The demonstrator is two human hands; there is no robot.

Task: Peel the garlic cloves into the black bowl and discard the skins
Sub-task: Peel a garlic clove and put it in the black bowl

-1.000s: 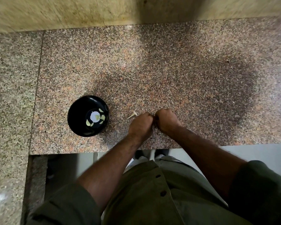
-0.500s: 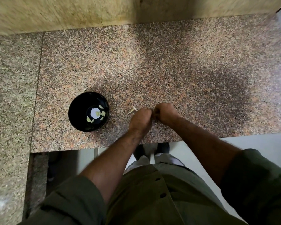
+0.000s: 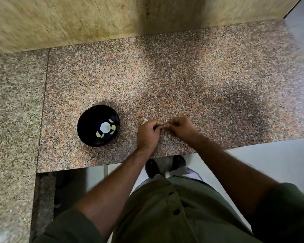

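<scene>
Olive-green cloth fills the near edge: a buttoned shirt (image 3: pixel 174 204) and both rolled sleeves, with dark shoes (image 3: pixel 152 168) on pale floor just below the counter's lip. Two bare forearms rise from there toward 12 o'clock and meet over the speckled granite counter (image 3: pixel 182 81). The left hand (image 3: pixel 147 133) and the right hand (image 3: pixel 182 128) have their fingers curled inward, fingertips touching, and between them they pinch a small pale garlic clove (image 3: pixel 162 127), of which only a sliver shows. That sliver seems to lie with its long axis running from 9 to 3 o'clock, from one hand to the other; which end is the tip cannot be told, since the fingers cover most of it. At 11 o'clock of the left hand, partly hidden behind its knuckles, a pale scrap of garlic skin (image 3: pixel 144 121) lies on the stone. At 9 o'clock of the hands, near but apart from them, stands the black bowl (image 3: pixel 88 123), upright, with several peeled cloves (image 3: pixel 113 128) at the bottom round a bright glare spot. Farthest off, at 12 o'clock, a yellowish stone wall (image 3: pixel 77 18) rises from the counter's back edge.
</scene>
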